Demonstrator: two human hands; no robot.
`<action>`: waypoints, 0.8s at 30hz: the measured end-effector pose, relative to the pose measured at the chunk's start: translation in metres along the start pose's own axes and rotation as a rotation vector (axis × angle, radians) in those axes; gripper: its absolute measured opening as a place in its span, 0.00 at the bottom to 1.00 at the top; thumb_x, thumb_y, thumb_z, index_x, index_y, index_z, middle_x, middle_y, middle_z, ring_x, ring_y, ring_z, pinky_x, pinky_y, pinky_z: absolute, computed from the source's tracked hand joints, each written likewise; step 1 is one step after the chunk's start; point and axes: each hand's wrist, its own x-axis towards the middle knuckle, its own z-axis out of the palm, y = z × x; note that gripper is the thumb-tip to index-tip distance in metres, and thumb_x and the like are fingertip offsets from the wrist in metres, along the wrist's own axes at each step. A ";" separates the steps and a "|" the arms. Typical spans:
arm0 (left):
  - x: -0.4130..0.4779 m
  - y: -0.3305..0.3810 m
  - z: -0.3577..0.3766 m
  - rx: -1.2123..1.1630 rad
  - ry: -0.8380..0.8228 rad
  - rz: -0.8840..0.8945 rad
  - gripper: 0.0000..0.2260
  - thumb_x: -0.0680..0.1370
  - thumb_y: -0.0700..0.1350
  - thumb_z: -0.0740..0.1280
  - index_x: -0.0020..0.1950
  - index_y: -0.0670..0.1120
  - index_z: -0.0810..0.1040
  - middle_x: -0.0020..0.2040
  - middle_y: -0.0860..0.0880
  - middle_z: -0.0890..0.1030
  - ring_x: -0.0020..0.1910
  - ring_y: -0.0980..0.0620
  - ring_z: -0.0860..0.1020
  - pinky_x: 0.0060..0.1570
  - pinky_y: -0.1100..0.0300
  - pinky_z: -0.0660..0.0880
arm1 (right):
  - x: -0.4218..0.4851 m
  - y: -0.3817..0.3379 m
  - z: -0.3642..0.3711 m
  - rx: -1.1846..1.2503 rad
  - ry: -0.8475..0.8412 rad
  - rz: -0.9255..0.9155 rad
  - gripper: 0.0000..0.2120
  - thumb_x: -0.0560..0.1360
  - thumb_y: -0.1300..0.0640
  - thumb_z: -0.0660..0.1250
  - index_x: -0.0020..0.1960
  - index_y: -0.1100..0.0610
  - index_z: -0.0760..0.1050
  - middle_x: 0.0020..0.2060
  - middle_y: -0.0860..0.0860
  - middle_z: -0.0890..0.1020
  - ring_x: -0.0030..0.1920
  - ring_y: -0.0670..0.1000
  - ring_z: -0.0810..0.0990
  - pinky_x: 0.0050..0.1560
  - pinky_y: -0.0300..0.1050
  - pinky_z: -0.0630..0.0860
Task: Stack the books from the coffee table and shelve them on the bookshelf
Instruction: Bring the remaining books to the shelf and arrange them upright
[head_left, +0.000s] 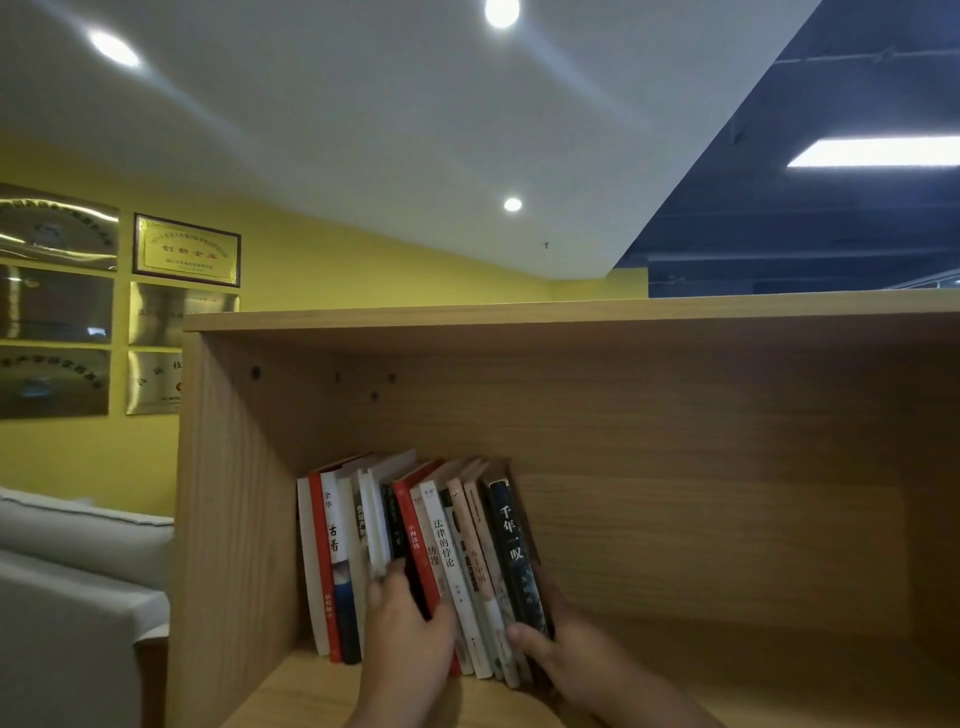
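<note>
Wooden and pale, the bookshelf (675, 519) is filling most of the head view, and its open compartment is holding a row of books (415, 545) standing spine-out. The row is sitting toward the left side wall of the bookshelf, with a narrow gap between that wall and the first white spine; to the right of the row the compartment board is running bare.

The left hand (410, 629) is pressing against the middle of the row, fingers curled around the lower spines near a red book (415, 530), thumb spread toward the white spine beside it. It is gripping or steadying those books, half closed rather than flat. The right hand (561, 644) is cupping the right end of the row, thumb laid across the front of the black book (514, 551) that is closing the row and fingers reaching behind it, so it is partly closed on that end book. The right half of the row is leaning left, tilted rather than upright.

Left of the bookshelf, a grey sofa (72, 571) and framed plaques (186, 250) on a yellow wall are showing; the coffee table is out of frame, so whether books are remaining there cannot be told.

Judging by this, the shelving is looking nearly done: the books are already on the shelf, and what is left is squaring the leaning ones upright and letting go.
</note>
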 end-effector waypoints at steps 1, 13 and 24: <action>-0.001 0.000 0.003 0.027 -0.010 0.027 0.27 0.77 0.48 0.69 0.74 0.55 0.64 0.70 0.50 0.65 0.69 0.49 0.69 0.71 0.49 0.69 | 0.003 0.000 0.002 -0.012 -0.005 -0.015 0.41 0.77 0.39 0.65 0.80 0.36 0.43 0.68 0.37 0.73 0.59 0.35 0.73 0.59 0.34 0.71; 0.013 -0.029 -0.008 0.411 -0.072 0.267 0.39 0.80 0.54 0.63 0.79 0.59 0.36 0.75 0.54 0.57 0.74 0.54 0.59 0.75 0.52 0.63 | 0.027 0.020 0.023 -0.051 0.161 0.033 0.58 0.63 0.32 0.72 0.78 0.32 0.35 0.77 0.44 0.56 0.75 0.50 0.61 0.75 0.61 0.65; 0.079 0.010 -0.059 0.359 0.101 0.320 0.35 0.79 0.50 0.68 0.81 0.54 0.50 0.77 0.44 0.64 0.61 0.47 0.79 0.47 0.64 0.73 | 0.026 0.019 0.022 0.029 0.171 0.044 0.67 0.48 0.25 0.76 0.76 0.28 0.38 0.76 0.43 0.59 0.75 0.50 0.63 0.74 0.63 0.66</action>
